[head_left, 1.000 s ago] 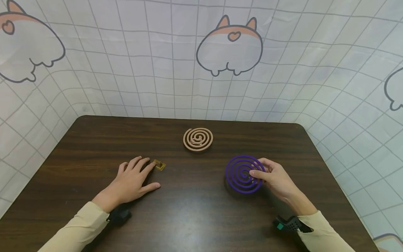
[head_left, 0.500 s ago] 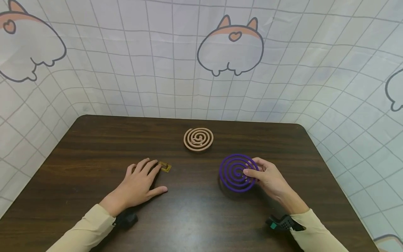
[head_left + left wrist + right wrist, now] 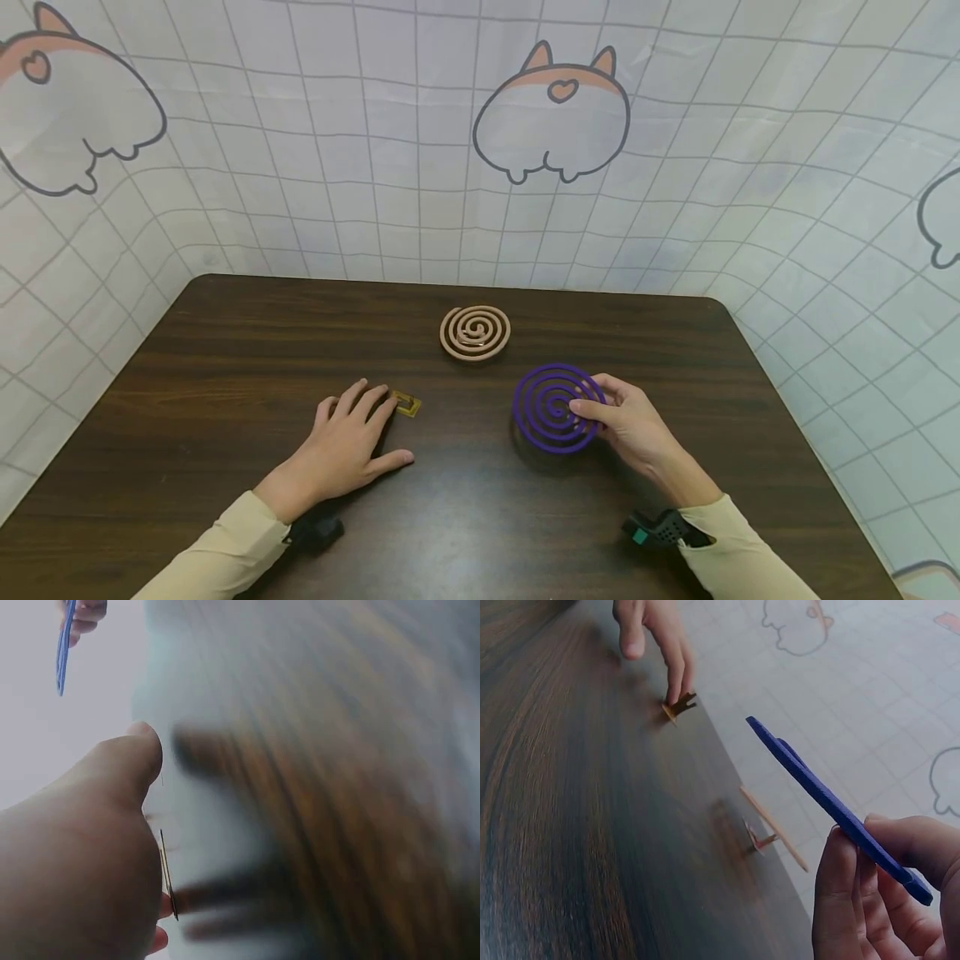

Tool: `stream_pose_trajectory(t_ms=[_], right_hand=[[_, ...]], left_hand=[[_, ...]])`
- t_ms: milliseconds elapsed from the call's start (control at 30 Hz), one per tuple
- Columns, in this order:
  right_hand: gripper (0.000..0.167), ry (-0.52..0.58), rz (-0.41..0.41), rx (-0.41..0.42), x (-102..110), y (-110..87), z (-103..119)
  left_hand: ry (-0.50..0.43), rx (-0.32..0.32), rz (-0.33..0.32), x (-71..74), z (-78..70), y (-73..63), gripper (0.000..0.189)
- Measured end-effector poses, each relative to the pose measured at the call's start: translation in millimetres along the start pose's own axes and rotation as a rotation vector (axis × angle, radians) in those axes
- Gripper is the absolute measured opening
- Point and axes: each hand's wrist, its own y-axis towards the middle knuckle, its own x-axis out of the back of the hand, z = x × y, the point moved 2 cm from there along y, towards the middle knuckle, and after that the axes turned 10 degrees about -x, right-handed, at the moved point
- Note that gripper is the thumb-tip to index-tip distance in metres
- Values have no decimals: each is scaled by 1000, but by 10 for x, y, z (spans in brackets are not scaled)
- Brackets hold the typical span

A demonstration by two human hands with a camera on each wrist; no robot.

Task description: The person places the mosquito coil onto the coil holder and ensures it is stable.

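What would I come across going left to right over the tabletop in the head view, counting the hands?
Left hand, small gold stand, tan spiral coil, purple spiral coil, right hand.

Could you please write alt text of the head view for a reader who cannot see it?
A right hand grips a purple mosquito coil above a dark table, while the left hand touches a small gold-coloured stand. A tan mosquito coil sits farther back, between the hands.
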Motion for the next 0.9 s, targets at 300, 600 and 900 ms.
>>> stream_pose_trajectory(t_ms=[300,600,900], right_hand=[[17,-5,9,-1,-75,54,-9],[18,2,29,5,-112,96,-10],[17,2,29,4,-140,116,-28]], left_hand=[[-24,-5,17,-22,-114,79,86],[-22,-13,-10,-38,-94,76,84],[-23,-35,-2,-41,-80,49,83]])
